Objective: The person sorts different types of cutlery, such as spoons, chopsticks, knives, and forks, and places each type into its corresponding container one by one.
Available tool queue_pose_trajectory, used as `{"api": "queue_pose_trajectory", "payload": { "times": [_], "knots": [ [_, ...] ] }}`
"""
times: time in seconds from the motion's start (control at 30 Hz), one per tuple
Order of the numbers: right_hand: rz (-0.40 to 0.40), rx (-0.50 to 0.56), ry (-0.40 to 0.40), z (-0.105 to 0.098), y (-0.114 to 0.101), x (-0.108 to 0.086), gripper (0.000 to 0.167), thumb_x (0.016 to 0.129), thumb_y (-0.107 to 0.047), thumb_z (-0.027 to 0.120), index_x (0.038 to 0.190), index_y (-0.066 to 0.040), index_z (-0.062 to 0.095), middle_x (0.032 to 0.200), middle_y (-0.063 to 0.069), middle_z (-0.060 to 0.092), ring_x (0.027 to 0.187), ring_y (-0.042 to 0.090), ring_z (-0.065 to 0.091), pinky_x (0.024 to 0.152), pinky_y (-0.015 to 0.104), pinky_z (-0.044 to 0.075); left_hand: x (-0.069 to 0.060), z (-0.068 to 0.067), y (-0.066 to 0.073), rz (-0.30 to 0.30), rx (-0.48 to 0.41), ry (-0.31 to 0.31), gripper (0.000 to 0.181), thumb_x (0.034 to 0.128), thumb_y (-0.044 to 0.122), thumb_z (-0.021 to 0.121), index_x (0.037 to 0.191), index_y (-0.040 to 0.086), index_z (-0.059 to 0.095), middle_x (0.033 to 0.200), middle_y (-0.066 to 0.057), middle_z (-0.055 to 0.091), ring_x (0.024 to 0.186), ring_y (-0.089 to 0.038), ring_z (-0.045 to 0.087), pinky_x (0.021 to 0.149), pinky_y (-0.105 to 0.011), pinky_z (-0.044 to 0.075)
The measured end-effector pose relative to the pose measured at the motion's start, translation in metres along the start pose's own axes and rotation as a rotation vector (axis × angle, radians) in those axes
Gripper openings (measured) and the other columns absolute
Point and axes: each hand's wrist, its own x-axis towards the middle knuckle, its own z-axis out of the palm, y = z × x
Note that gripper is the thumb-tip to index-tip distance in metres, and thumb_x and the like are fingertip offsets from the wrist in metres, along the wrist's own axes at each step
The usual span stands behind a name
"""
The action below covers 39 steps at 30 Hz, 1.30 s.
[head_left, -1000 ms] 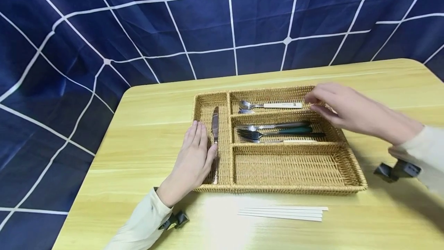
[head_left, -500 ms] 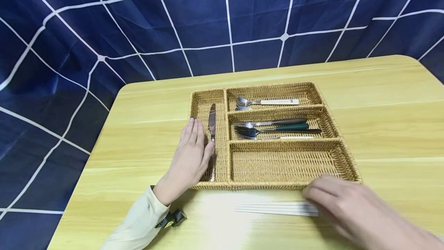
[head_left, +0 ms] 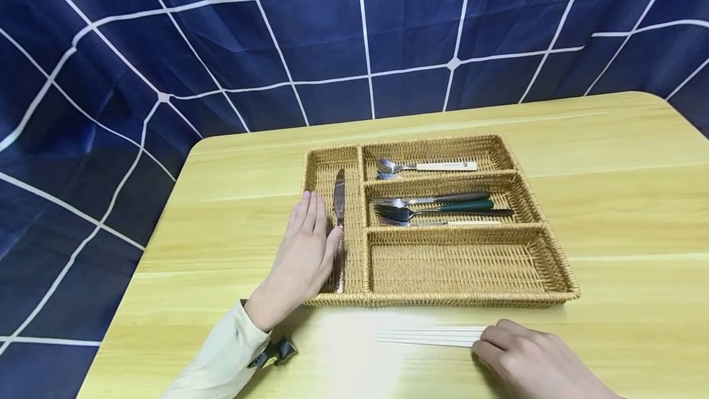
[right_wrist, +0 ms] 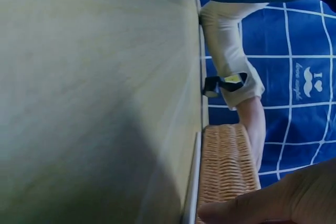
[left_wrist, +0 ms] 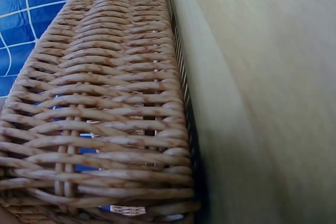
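My left hand (head_left: 299, 251) rests with straight fingers on the left rim of a wicker tray (head_left: 471, 298), whose woven side (left_wrist: 105, 103) fills much of the left wrist view. Beside the thumb lies a knife (head_left: 340, 196) in the left compartment. Below the tray's front edge, my right hand (head_left: 526, 356) has its bent fingers at the right ends of several white chopsticks (head_left: 426, 336) lying on the table. In the right wrist view the chopsticks (right_wrist: 193, 182) show as a pale strip beside the tray; whether the fingers pinch them cannot be told.
The tray's back compartment holds spoons, one with a white-handled spoon (head_left: 445, 166) on top. Several forks lie in the middle one, among them a black fork (head_left: 476, 212). A blue curtain (head_left: 332, 36) with white lines hangs behind the wooden table (head_left: 232, 202).
My right hand has moved from the tray's back right corner down to the right ends of the chopsticks. The left hand has stayed on the tray's left side.
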Motion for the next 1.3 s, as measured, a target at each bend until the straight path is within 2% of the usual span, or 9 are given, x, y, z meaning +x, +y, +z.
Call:
{"api": "queue_pose_trajectory", "payload": {
  "times": [0.1, 0.4, 0.6, 0.77, 0.93, 1.13, 1.3],
  "knots": [
    [-0.004, -0.009, -0.009, 0.002, 0.001, -0.001, 0.064, 0.072, -0.080, 0.054, 0.073, -0.017, 0.061, 0.070, -0.015, 0.051, 0.064, -0.002, 0.040, 0.043, 0.018, 0.036, 0.000, 0.001, 0.001, -0.006, -0.007, -0.007, 0.062, 0.1061, 0.034, 0.027, 0.147, -0.013, 0.019, 0.154, -0.029, 0.014, 0.146, -0.035, 0.005, 0.119, -0.042, 0.004],
    [-0.003, -0.024, -0.024, 0.004, 0.003, 0.000, 0.069, 0.071, -0.082, 0.052, 0.073, -0.014, 0.060, 0.070, -0.010, 0.053, 0.063, 0.003, 0.046, 0.046, 0.022, 0.043, 0.000, -0.002, 0.000, -0.009, -0.004, -0.012, 0.062, 0.1062, 0.034, 0.026, 0.147, -0.012, 0.018, 0.155, -0.029, 0.014, 0.146, -0.035, 0.005, 0.119, -0.043, 0.005],
    [-0.006, -0.096, 0.041, 0.005, -0.002, 0.002, 0.071, 0.074, -0.085, 0.044, 0.070, -0.015, 0.057, 0.067, -0.012, 0.047, 0.060, 0.004, 0.041, 0.042, 0.021, 0.037, -0.001, -0.002, 0.000, -0.002, 0.003, -0.010, 0.062, 0.1059, 0.033, 0.028, 0.146, -0.013, 0.020, 0.154, -0.030, 0.015, 0.146, -0.037, 0.008, 0.119, -0.042, 0.005],
    [-0.013, -0.159, 0.088, 0.009, -0.004, 0.002, 0.071, 0.077, -0.084, 0.039, 0.070, -0.015, 0.055, 0.067, -0.011, 0.046, 0.060, 0.007, 0.044, 0.043, 0.023, 0.038, 0.000, -0.001, 0.000, 0.003, -0.004, -0.006, 0.062, 0.1058, 0.033, 0.030, 0.146, -0.013, 0.021, 0.154, -0.030, 0.015, 0.146, -0.037, 0.008, 0.119, -0.043, 0.005],
    [-0.057, -0.190, 0.134, 0.015, -0.004, 0.003, 0.070, 0.083, -0.080, 0.035, 0.070, -0.013, 0.051, 0.068, -0.009, 0.040, 0.061, 0.007, 0.038, 0.046, 0.021, 0.035, -0.001, -0.001, 0.000, -0.007, -0.003, -0.013, 0.062, 0.1056, 0.032, 0.031, 0.147, -0.013, 0.020, 0.154, -0.029, 0.015, 0.146, -0.036, 0.007, 0.119, -0.043, 0.006],
    [-0.075, -0.197, 0.119, 0.015, -0.006, 0.005, 0.074, 0.085, -0.080, 0.029, 0.080, -0.008, 0.050, 0.078, -0.002, 0.045, 0.071, 0.012, 0.042, 0.059, 0.027, 0.045, -0.001, 0.000, 0.000, 0.001, 0.001, -0.018, 0.062, 0.1055, 0.033, 0.031, 0.146, -0.013, 0.020, 0.154, -0.029, 0.016, 0.146, -0.036, 0.006, 0.119, -0.045, 0.007],
    [-0.053, -0.135, 0.096, 0.008, -0.012, 0.010, 0.073, 0.081, -0.083, 0.033, 0.087, -0.012, 0.047, 0.085, -0.005, 0.039, 0.077, 0.010, 0.036, 0.064, 0.024, 0.033, 0.000, -0.001, 0.000, 0.005, 0.004, -0.008, 0.062, 0.1056, 0.033, 0.031, 0.146, -0.013, 0.022, 0.154, -0.029, 0.017, 0.146, -0.036, 0.007, 0.120, -0.043, 0.005]
  ]
}}
